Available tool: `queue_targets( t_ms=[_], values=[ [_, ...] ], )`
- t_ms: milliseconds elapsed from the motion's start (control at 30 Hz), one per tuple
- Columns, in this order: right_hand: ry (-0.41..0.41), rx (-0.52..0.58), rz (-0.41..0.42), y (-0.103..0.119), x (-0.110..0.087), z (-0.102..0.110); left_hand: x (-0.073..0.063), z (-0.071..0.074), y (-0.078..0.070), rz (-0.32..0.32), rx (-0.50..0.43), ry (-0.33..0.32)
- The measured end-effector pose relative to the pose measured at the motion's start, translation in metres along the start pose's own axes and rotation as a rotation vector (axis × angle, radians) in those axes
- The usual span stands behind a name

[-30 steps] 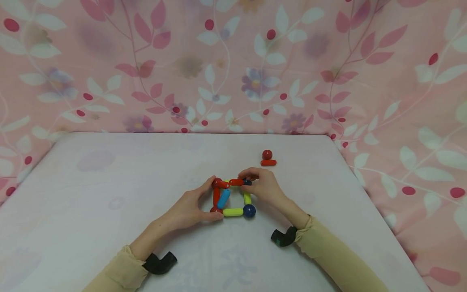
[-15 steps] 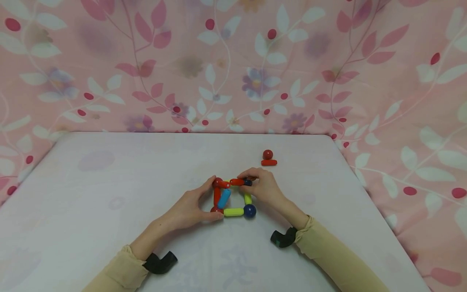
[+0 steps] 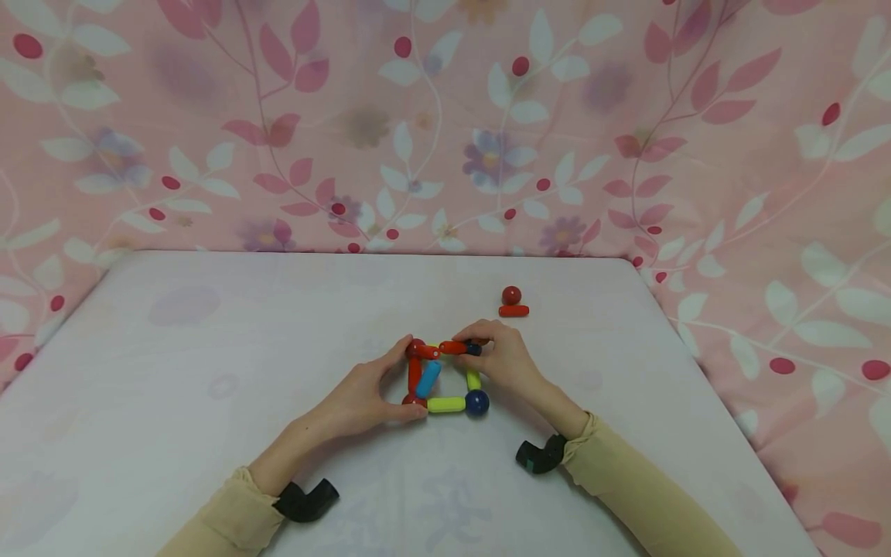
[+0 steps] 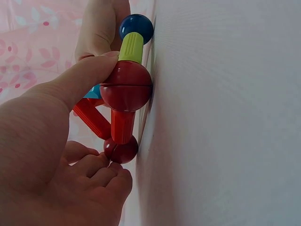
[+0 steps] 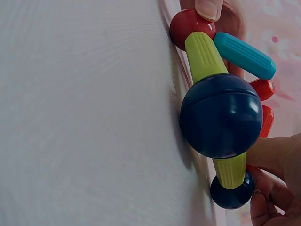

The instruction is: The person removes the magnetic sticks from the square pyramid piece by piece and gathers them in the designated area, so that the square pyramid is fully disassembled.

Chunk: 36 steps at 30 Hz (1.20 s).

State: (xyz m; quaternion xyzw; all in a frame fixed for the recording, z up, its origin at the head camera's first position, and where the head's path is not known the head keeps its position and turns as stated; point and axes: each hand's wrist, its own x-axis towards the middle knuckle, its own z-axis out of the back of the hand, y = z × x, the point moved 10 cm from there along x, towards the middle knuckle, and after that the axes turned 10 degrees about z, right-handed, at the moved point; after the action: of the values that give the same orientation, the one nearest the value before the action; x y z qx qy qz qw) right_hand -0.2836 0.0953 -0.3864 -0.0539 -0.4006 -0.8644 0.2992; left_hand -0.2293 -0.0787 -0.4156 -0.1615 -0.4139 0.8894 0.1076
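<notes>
A magnetic rod-and-ball frame (image 3: 445,404) lies on the table, a square with red balls at its left corners and dark blue balls at its right. My left hand (image 3: 358,394) spans the left side, thumb on the near red ball (image 4: 126,86), fingertips against the far red ball (image 4: 121,149). My right hand (image 3: 508,356) holds the far dark blue ball (image 5: 232,190), partly hidden by its fingers. The near dark blue ball (image 5: 221,116) is untouched. A blue rod (image 5: 244,55) tilts up from the near red ball; two red rods (image 3: 452,348) rise from the far corners, their ends close together.
Beyond the right hand, a loose red ball (image 3: 511,295) and a red rod (image 3: 513,311) lie on the white table (image 3: 209,348). A pink floral cloth (image 3: 431,124) hangs behind the table and on its right. Black curved pieces (image 3: 306,501) sit at both wrists.
</notes>
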Motion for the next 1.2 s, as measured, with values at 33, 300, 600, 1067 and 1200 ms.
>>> queue_targets(
  t_ms=[33, 300, 600, 1067, 1200],
  values=[
    [0.000, 0.002, 0.001, 0.0001, 0.0000, -0.0001, -0.0001, 0.0002, -0.0002, -0.001, 0.000, 0.000],
    [-0.006, 0.005, 0.022, 0.0022, 0.0008, 0.0004, -0.0007, 0.0019, -0.0007, -0.005, -0.001, -0.004],
    [-0.006, -0.002, -0.025, -0.0015, 0.0002, 0.0012, -0.0003, 0.0018, 0.0011, 0.014, 0.000, -0.001],
    [0.029, 0.023, -0.006, 0.0021, 0.0009, 0.0045, -0.0005, -0.0007, 0.0044, 0.042, -0.007, -0.009],
    [0.046, 0.013, 0.021, 0.0039, -0.0004, 0.0072, -0.0003, -0.0013, 0.0035, 0.044, -0.011, -0.005]
  ],
)
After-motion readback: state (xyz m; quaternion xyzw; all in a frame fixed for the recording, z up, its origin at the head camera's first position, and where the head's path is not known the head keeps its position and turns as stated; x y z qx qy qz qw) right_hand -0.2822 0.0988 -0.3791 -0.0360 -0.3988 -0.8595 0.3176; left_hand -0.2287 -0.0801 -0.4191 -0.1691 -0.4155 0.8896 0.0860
